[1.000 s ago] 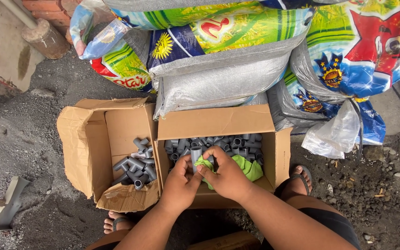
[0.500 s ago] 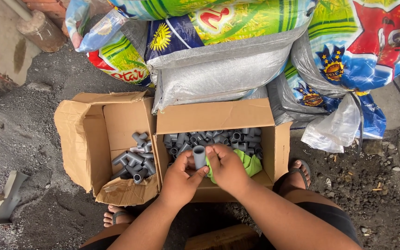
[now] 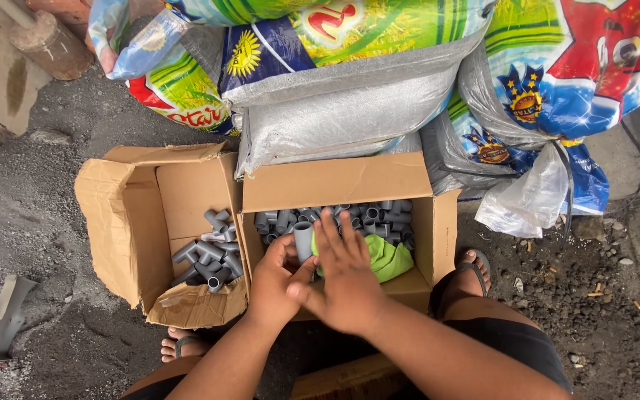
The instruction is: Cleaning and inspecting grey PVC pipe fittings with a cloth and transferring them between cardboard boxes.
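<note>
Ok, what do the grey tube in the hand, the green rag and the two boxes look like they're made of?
The tube held by the left hand looks like grey plastic, probably PVC: matte, smooth, with an even wall at its open end. The rag under the right hand looks like soft cloth, bright green and crumpled in folds. The boxes are brown corrugated cardboard, with creased, bent flaps.

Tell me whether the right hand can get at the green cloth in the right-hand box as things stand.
Probably yes. The right hand, fingers spread, hovers just above the green cloth, which lies uncovered in the open cardboard box; only the grey pipe piece in the left hand stands beside it.
</note>
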